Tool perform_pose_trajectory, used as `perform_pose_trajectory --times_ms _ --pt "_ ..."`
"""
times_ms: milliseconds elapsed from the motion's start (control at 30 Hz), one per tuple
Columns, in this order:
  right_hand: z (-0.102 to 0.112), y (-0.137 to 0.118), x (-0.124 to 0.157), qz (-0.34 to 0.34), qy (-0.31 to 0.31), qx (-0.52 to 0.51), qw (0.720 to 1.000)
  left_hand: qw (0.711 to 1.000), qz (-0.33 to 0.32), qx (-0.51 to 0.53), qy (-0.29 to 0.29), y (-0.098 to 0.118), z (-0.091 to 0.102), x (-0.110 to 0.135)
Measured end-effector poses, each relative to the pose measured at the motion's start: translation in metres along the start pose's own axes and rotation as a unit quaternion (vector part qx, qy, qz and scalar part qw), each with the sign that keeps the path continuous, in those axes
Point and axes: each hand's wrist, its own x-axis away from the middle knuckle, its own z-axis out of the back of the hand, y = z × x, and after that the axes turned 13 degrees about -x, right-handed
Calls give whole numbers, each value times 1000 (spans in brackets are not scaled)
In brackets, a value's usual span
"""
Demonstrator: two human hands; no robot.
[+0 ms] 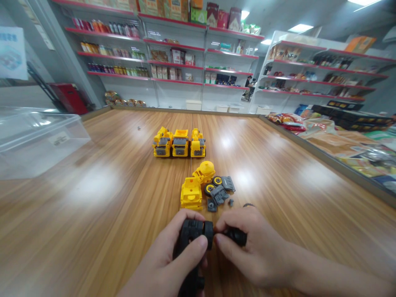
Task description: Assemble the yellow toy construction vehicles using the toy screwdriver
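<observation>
My left hand (182, 255) grips a black toy truck chassis (188, 233), and its thumb presses against a black wheel (208, 235) on the chassis's right side. In my right hand (253, 243) is what looks like a small black screwdriver (237, 236), its tip end hidden by the fingertips close beside that wheel. Just beyond the hands lie a yellow truck cab (191, 194), a yellow mixer drum (206, 170), loose wheels (217, 180) with yellow hubs, and grey parts (219, 194). Another wheel (248, 205) is partly covered by my right hand.
Three assembled yellow toy trucks (180, 144) stand in a row farther back on the wooden table (123, 173). A clear plastic bin (40, 140) is at the left. Packaged goods (340, 136) lie past the right edge, and stocked shelves (173, 64) line the back.
</observation>
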Motion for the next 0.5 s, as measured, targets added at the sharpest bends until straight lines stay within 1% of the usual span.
perform_pose_trajectory --times_ms 100,233,333,500 --pt "1 0 1 -2 9 0 1000 998 -41 -45 22 -1 3 -2" --pt "0 1 2 -1 24 5 1000 982 -109 -144 60 0 9 -5" --pt "0 1 1 4 28 -3 1000 979 -120 -157 59 1 11 -6" --pt "1 0 -2 17 50 -21 998 987 -104 -116 40 2 11 -7"
